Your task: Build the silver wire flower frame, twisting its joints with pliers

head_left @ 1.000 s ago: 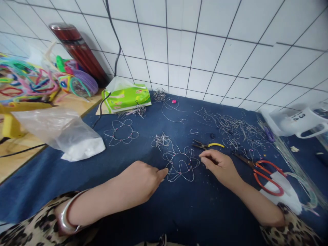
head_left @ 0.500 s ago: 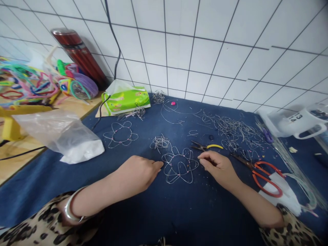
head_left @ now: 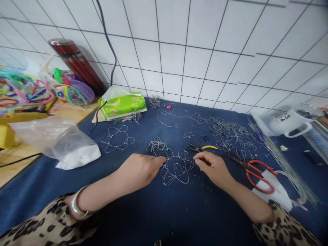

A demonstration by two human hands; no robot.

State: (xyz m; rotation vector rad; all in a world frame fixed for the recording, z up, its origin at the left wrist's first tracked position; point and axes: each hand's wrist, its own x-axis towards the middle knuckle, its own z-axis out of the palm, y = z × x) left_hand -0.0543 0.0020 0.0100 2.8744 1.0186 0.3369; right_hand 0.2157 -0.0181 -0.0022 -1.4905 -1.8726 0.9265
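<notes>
A flower-shaped wire frame (head_left: 175, 175) with small pink beads round its inner ring lies on the dark blue cloth between my hands. My left hand (head_left: 145, 168) is closed in a pinch at the frame's upper left petal, its fingertips covering part of the wire. On the other side, my right hand (head_left: 214, 166) has its thumb and forefinger together at the edge of the right petal; its other fingers are curled. Just beyond the frame sit a tangled bundle of wire pieces (head_left: 157, 145) and yellow-handled pliers (head_left: 201, 148).
A second wire flower (head_left: 118, 138) lies left. Red-handled scissors (head_left: 260, 177), loose wire pieces (head_left: 225, 128) and a white mug (head_left: 289, 121) are at right. A green tissue pack (head_left: 121, 105), plastic bag (head_left: 74, 147) and red thermos (head_left: 79, 65) stand at left.
The view has shifted slightly, moving the scene left and a little down. My left fingertips have moved right and away from me, onto the upper left petal. My right hand keeps its place beside the frame.
</notes>
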